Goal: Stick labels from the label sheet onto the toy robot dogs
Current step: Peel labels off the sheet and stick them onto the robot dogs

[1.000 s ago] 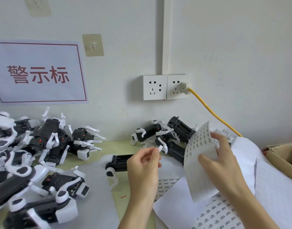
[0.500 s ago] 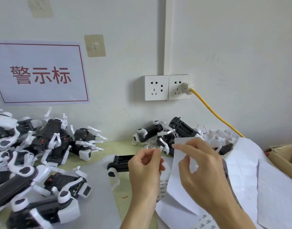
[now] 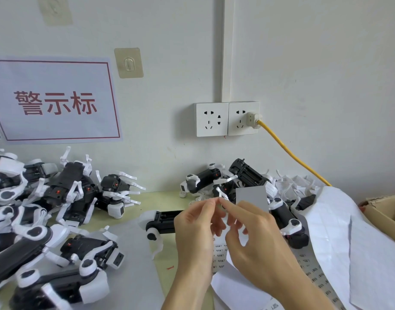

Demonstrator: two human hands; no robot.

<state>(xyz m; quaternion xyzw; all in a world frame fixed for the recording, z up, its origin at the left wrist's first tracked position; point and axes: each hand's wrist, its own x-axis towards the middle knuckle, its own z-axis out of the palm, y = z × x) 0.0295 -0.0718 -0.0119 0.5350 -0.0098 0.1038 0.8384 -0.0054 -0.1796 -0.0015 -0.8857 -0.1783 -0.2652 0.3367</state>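
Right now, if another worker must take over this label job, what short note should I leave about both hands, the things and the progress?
Left hand: raised at the centre, thumb and forefinger pinched; a label is probably between them, too small to confirm.
Right hand: fingertips meet the left ones; it holds the white paper label sheet upright behind.
Black-and-white toy robot dogs: big pile on the left, smaller group by the wall, one single dog lying just left of the hands.
More printed sheets lie at right.
Done: cannot tell which dogs carry labels.
Left: stick this label, presumably on the single dog, then continue.
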